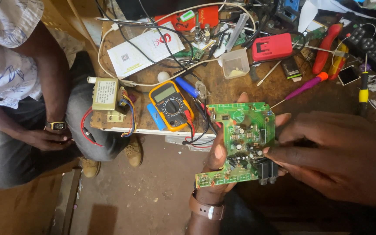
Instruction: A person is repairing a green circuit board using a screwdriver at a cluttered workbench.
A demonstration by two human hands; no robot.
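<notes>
The left hand cradles a green circuit board from beneath, held off the desk's front edge. The right hand grips the board's right side, fingertips pinching near its black connectors, though possibly only resting there. A yellow multimeter lies near the front edge.

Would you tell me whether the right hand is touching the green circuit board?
Touching. The head view shows the right hand with its fingertips resting on the edge of the circuit board, by the black connectors, while the left hand supports it from beneath.
</notes>
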